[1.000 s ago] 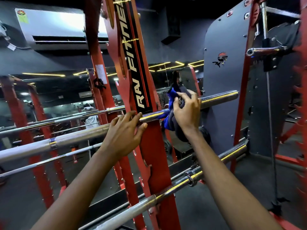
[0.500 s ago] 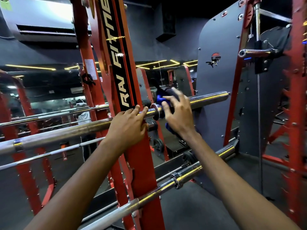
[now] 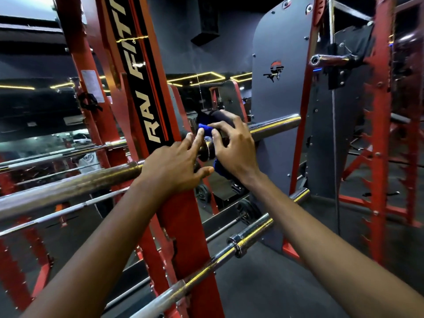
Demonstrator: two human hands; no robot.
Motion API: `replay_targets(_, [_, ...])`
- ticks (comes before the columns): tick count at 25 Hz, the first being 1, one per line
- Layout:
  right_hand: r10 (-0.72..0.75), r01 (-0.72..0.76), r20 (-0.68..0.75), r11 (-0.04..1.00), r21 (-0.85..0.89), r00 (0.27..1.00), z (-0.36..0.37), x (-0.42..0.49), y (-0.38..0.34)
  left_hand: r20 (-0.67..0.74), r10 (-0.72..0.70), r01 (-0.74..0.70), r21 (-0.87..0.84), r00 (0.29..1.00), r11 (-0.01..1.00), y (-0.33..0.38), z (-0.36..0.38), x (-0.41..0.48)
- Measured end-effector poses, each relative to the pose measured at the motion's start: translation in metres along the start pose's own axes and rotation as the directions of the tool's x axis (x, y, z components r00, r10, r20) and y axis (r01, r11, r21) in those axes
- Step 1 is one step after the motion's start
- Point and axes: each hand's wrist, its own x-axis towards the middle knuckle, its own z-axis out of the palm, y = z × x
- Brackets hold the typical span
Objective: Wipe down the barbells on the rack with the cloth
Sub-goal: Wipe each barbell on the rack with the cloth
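Left hand (image 3: 174, 166) shifted to cloth (image 3: 206, 129) (on barbell (image 3: 273, 126)).

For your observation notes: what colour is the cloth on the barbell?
Blue and dark navy cloth, clearest in the head view.

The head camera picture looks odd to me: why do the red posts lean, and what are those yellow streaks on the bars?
Head view: a wide-angle lens bows and tilts the red rack post; the yellow streaks on the upper barbell and lower barbell are glare, apparently from yellow ceiling strip lights; the room is dim, and the near bar at left looks smeared.
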Motion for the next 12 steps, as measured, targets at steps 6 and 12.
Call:
replay_targets(6, [0.232, -0.23, -0.131, 0.973, 0.026, 0.964, -0.005, 0.004, 0.045, -0.032, 0.026, -0.025, 0.035, 0.999, 0.999, -0.003, 0.007, 0.002])
replay_targets(12, [-0.036, 0.035, -0.018, 0.998, -0.057, 0.999, 0.001, -0.01, 0.021, -0.053, 0.012, -0.011, 0.024, 0.998, 1.0, -0.002, 0.008, 0.004])
